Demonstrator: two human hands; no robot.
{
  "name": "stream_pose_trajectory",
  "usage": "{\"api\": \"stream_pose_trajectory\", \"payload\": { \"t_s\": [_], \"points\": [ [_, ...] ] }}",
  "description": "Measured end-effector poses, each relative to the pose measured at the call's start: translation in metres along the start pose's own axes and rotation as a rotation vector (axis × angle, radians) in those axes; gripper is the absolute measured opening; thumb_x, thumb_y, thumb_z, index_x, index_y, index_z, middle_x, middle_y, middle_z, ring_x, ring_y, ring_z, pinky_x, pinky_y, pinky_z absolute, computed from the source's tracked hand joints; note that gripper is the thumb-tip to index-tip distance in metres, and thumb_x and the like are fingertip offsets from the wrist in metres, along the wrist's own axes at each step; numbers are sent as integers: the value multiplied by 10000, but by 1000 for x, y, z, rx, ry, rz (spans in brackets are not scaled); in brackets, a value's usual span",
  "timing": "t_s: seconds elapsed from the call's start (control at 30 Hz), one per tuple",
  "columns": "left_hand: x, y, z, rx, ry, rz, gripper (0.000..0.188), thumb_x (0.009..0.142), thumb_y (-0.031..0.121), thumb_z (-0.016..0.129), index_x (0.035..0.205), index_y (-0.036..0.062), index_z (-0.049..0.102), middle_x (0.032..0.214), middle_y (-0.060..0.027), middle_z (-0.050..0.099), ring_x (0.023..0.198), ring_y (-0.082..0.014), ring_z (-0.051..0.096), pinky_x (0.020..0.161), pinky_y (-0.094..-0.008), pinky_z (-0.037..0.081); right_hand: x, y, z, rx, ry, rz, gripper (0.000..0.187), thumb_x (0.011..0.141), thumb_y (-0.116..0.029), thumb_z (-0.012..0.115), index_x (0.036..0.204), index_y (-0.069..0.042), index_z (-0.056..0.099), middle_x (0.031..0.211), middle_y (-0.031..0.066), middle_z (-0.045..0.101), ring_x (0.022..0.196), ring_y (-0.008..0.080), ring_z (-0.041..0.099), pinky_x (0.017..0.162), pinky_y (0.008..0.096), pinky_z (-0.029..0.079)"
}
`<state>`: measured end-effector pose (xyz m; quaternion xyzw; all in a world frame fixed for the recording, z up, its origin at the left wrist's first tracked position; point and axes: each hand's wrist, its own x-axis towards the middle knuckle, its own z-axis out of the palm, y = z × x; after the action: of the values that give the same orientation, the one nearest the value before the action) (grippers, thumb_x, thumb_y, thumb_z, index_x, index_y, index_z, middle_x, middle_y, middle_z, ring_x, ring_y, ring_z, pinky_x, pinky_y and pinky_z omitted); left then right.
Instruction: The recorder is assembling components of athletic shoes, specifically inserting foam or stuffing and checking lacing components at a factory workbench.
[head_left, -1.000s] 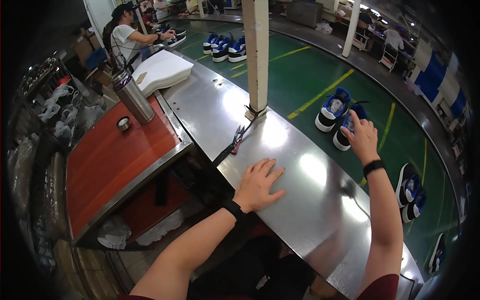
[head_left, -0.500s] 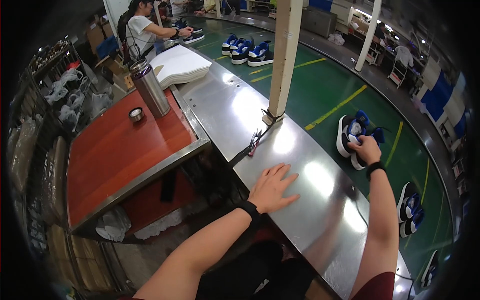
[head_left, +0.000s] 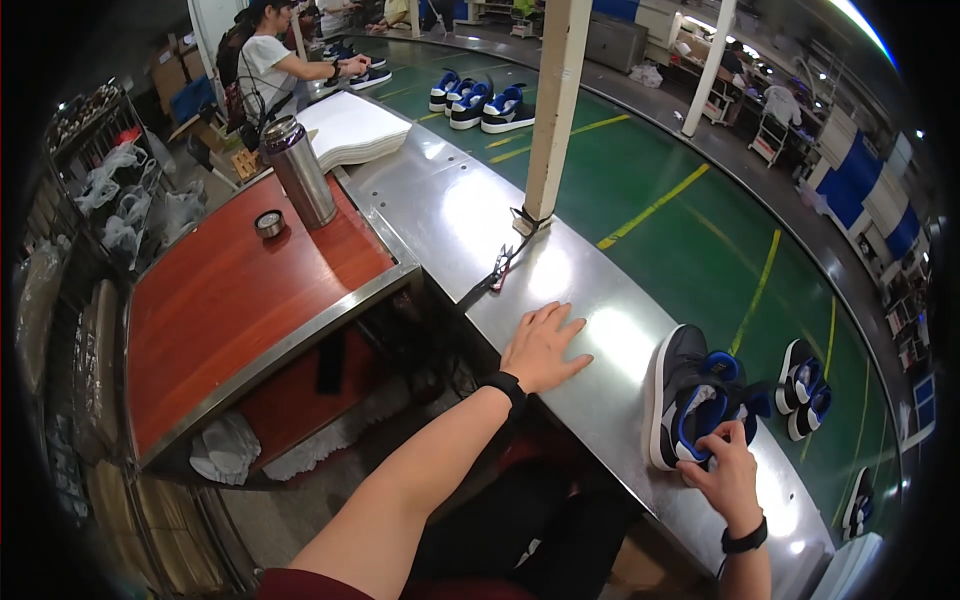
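A pair of black sneakers (head_left: pixel 683 352) with blue linings and white soles stands on the metal ledge (head_left: pixel 470 205), toes pointing away from me. My right hand (head_left: pixel 728 482) is closed at their heel end, thumb and fingers pinching the back of the shoes; the exact grip on the second shoe is partly hidden. My left hand (head_left: pixel 543 348) lies flat on the ledge to the left of the shoes, fingers spread and holding nothing. Beyond it, small red-handled snips (head_left: pixel 500 270) are tied by a black cord to the pale post (head_left: pixel 556 130).
A green conveyor (head_left: pixel 660 180) with yellow lines carries more sneakers (head_left: pixel 470 103) far off and another pair (head_left: pixel 802 385) at right. On the red table (head_left: pixel 225 330) stand a steel flask (head_left: pixel 300 175) and its cap (head_left: pixel 269 223). White sheets (head_left: pixel 355 130) lie beside a co-worker (head_left: pixel 270 65).
My right hand has brought the pair of sneakers from the green conveyor toward me onto the metal ledge. My left hand stays flat on the ledge.
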<state>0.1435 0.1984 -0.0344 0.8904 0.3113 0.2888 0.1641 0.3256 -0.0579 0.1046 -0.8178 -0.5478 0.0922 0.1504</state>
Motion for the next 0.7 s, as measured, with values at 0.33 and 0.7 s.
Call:
{"api": "stream_pose_trajectory", "payload": {
  "t_s": [0.33,0.7],
  "points": [
    [-4,-3,9,8,86,49,417,830,366,624,1152,103,610,1286,-119,545,1257,-291,441,1043,-407,330,10,3,57,-227,143,-235,286,585,-117,784,770,-41,579,738,149,591,829,334,569,902,435,397],
    [-74,26,-3,-382,380,-57,325,790,77,616,1113,35,603,1071,-137,621,1058,-339,541,916,-407,436,-62,-65,85,-243,245,-553,125,672,-105,663,693,-68,545,595,131,556,629,301,588,803,402,449]
  ]
}}
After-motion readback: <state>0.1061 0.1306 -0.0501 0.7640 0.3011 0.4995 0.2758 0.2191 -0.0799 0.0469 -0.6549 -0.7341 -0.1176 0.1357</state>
